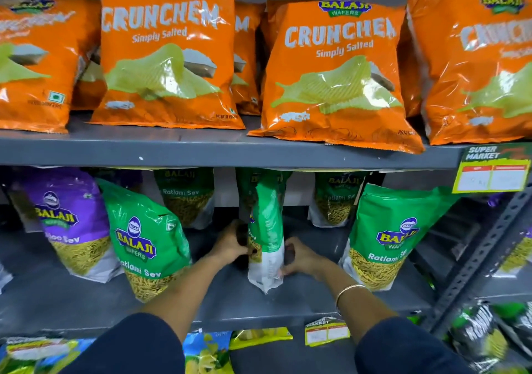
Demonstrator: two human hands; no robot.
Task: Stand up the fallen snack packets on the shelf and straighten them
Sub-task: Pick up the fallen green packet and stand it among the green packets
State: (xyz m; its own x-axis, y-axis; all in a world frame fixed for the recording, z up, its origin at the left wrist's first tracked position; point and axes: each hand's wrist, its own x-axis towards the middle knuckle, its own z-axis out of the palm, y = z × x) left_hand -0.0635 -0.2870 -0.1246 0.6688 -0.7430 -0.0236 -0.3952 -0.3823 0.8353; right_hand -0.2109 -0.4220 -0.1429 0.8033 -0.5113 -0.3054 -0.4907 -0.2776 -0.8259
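A green Ratlami Sev packet [266, 230] stands upright and edge-on in the middle of the grey middle shelf [86, 301]. My left hand [231, 244] grips its left side and my right hand [300, 258] grips its right side near the bottom. Another green Ratlami Sev packet [146, 238] leans to the left of my hands, beside a tilted purple Aloo Sev packet [72, 221]. One more green packet [385, 235] leans on the right. Further green packets [187, 195] [335, 198] stand at the back of the shelf.
Orange Crunchem packets [167, 54] [336, 71] line the upper shelf. A supermarket price tag [492, 169] hangs at the right edge of the upper shelf's front. A perforated metal upright [483, 247] runs at right. More packets [207, 350] sit on the shelf below.
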